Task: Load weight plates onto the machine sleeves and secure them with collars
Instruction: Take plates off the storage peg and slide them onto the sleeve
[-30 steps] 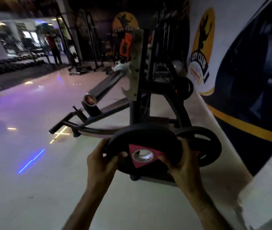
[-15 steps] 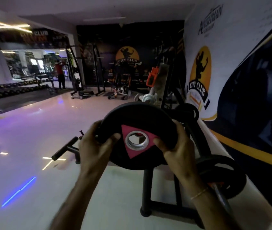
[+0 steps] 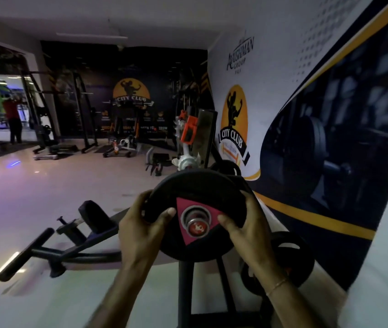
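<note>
plate (image 3: pixel 197 209), black with a red triangle, bore already over the sleeve end cap (image 3: pixel 197 227). left hand (image 3: pixel 140 229) and right hand (image 3: pixel 247 223) clamp opposite rims. keep it square, push evenly; spare plate (image 3: pixel 290 261) lower right.

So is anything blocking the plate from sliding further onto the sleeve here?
Nothing visible. The weight plate, held by the left hand and right hand, already has the sleeve's red end cap showing through its centre hole. The sleeve behind the plate is hidden.
</note>
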`<action>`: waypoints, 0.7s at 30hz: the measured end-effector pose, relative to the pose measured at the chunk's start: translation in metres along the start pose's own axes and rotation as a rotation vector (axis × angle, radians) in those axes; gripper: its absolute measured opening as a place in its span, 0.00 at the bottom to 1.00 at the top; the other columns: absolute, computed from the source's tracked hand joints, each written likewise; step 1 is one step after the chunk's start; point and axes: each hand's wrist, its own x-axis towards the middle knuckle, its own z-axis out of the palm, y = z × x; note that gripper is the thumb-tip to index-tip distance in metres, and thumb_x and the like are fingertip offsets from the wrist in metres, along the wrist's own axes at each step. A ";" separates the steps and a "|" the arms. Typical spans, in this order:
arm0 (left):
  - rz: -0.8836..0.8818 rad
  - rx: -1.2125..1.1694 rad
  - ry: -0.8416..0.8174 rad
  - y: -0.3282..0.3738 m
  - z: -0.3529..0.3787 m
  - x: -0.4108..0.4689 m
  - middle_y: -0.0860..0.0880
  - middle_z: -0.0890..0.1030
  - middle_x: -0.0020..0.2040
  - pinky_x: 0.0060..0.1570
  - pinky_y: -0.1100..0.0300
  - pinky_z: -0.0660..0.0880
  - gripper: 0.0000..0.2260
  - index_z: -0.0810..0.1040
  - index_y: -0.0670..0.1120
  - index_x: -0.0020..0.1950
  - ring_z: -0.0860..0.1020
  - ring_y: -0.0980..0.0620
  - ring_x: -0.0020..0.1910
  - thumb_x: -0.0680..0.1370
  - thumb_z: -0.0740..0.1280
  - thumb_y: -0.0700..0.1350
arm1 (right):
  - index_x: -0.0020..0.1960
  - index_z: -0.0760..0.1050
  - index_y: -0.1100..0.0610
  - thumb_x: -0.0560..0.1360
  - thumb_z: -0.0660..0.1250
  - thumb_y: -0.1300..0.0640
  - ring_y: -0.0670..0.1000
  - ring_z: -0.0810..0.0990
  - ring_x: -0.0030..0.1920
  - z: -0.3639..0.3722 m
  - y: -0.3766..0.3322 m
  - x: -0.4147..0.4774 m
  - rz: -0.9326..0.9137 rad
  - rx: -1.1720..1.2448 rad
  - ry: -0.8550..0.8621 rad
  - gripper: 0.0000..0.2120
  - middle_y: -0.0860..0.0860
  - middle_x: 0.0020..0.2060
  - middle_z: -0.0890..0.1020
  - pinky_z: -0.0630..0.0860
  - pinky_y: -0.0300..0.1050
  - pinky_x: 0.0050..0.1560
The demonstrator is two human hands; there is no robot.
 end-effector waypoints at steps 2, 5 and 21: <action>0.028 0.075 -0.005 -0.003 0.011 0.022 0.52 0.85 0.59 0.57 0.48 0.83 0.27 0.75 0.56 0.71 0.83 0.51 0.57 0.73 0.78 0.50 | 0.75 0.69 0.48 0.73 0.78 0.57 0.31 0.72 0.66 0.009 0.008 0.024 0.017 -0.054 0.010 0.33 0.41 0.67 0.76 0.68 0.21 0.57; 0.089 0.184 0.006 -0.007 0.031 0.057 0.51 0.85 0.60 0.57 0.58 0.79 0.28 0.76 0.53 0.72 0.83 0.53 0.57 0.73 0.78 0.48 | 0.73 0.71 0.52 0.73 0.78 0.60 0.44 0.73 0.69 0.023 0.019 0.064 0.012 -0.104 0.017 0.31 0.49 0.68 0.77 0.66 0.20 0.58; 0.003 0.330 -0.117 -0.070 0.110 0.213 0.53 0.81 0.47 0.34 0.72 0.68 0.18 0.76 0.45 0.61 0.80 0.58 0.40 0.75 0.77 0.46 | 0.74 0.69 0.56 0.74 0.76 0.62 0.55 0.76 0.71 0.084 0.084 0.228 0.071 -0.205 -0.095 0.31 0.55 0.68 0.78 0.69 0.33 0.62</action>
